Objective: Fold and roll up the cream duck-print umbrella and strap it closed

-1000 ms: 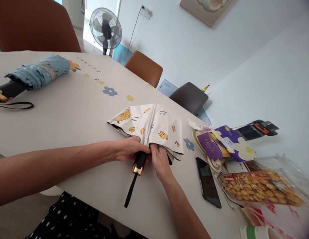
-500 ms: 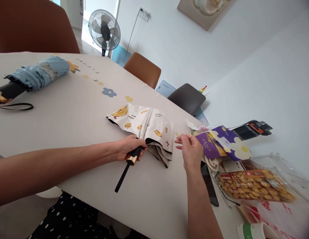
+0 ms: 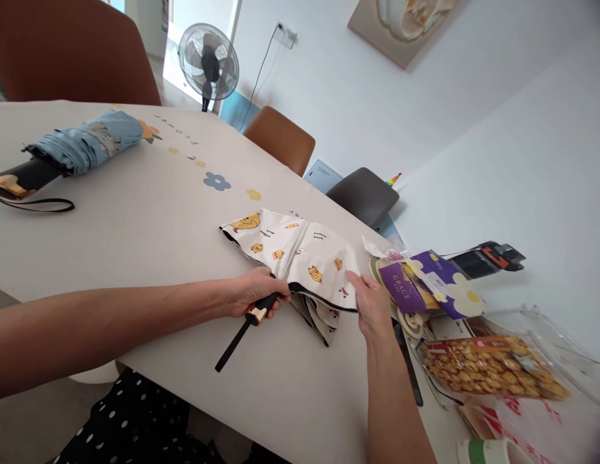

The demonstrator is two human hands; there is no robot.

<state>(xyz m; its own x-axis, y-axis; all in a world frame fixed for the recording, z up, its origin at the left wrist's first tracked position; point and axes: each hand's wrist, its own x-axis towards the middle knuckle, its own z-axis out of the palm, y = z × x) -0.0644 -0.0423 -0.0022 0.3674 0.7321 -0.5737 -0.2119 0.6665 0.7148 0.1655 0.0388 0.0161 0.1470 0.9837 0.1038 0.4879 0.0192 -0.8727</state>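
Observation:
A white umbrella point(image 3: 300, 248) with yellow duck prints and black edging lies collapsed but loose over the table. My left hand point(image 3: 261, 291) is closed round the top of its black handle, just below the canopy; a gold band and a black wrist strap hang out beneath. At the canopy's right edge, my right hand point(image 3: 372, 301) pinches a fold of the fabric between thumb and fingers and holds it out to the side. Other folds droop under that panel, partly hidden.
A folded blue umbrella point(image 3: 91, 142) lies at the table's left. On the right are a purple box point(image 3: 425, 283), a dark phone point(image 3: 408, 364), a bag of nutty snacks point(image 3: 488, 364) and a white-green roll point(image 3: 488, 451). Chairs point(image 3: 280, 138) and a fan point(image 3: 209, 63) stand beyond.
My right hand has closed on the canopy's right edge and drawn that panel outward to the right. The left hand keeps its grip on the handle. The view has shifted slightly.

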